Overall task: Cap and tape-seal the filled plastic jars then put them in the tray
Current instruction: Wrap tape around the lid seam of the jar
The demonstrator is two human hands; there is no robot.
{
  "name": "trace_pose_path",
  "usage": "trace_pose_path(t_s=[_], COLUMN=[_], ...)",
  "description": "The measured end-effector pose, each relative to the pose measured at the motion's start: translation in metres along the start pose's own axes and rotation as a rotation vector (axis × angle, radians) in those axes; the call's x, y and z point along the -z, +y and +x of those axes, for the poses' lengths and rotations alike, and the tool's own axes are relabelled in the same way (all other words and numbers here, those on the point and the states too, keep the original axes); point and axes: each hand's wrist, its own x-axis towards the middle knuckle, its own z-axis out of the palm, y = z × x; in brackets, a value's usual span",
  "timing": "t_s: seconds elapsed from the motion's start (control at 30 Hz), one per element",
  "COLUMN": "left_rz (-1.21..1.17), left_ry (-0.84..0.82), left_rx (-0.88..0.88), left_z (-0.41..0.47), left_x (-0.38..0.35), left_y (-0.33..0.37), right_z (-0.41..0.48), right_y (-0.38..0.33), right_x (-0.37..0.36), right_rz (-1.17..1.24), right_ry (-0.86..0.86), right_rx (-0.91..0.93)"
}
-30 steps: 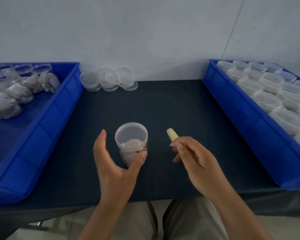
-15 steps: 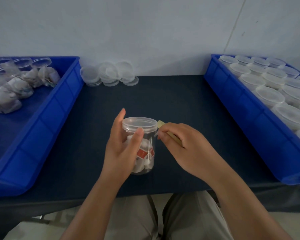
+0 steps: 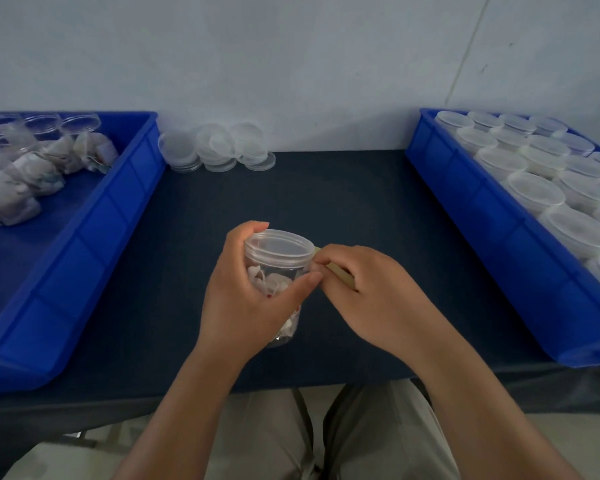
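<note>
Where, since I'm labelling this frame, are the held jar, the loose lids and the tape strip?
held jar [image 3: 278, 248], head view, on its clear cap.
loose lids [image 3: 219, 147], head view, on the middle stack's top lid.
tape strip [image 3: 342, 274], head view, on its tan middle stretch.

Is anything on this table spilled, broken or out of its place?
Nothing is spilled or broken. Only the spare lids at the back lie in a loose, overlapping heap, unlike the capped jars standing in neat rows in the right tray.

Left hand [image 3: 246, 299] curled round jar [image 3: 278, 247], right hand [image 3: 378, 299] pinching tape strip [image 3: 342, 273] (fingers curled), forearms converging
</note>
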Motion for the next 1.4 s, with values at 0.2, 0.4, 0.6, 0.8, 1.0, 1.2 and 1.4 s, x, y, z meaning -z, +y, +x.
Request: trace_pose_path(t_s=[0.2, 0.4, 0.6, 0.8, 1.0, 1.2, 1.4], left_rz=[0.090, 0.142, 0.178, 0.078, 0.068, -0.101, -0.240], left_ry=[-0.036, -0.054, -0.038, -0.103, -0.126, -0.155, -0.212], left_rx=[-0.002, -0.004, 0.015, 0.078, 0.146, 0.229, 0.325], left_z=[0.002, 0.003, 0.005, 0.004, 0.007, 0.006, 0.010], left_x=[0.005, 0.006, 0.005, 0.007, 0.010, 0.020, 0.032], left_y=[-0.003, -0.004, -0.007, -0.005, -0.006, -0.005, -0.005], right_z=[-0.001, -0.001, 0.001, 0.002, 0.002, 0.003, 0.006], right_y=[0.000, -0.001, -0.005, -0.006, -0.002, 0.008, 0.016], right_x=[-0.001, -0.002, 0.000, 0.001, 0.007, 0.022, 0.029], right_rz=[-0.061, -0.112, -0.120, -0.118, 0.006, 0.094, 0.094], right_ry=[-0.013, -0.006, -0.003, -0.017, -0.149, -0.371, -0.409], right_rx=[-0.008, -0.012, -0.022, -0.035, -0.094, -0.075, -0.055])
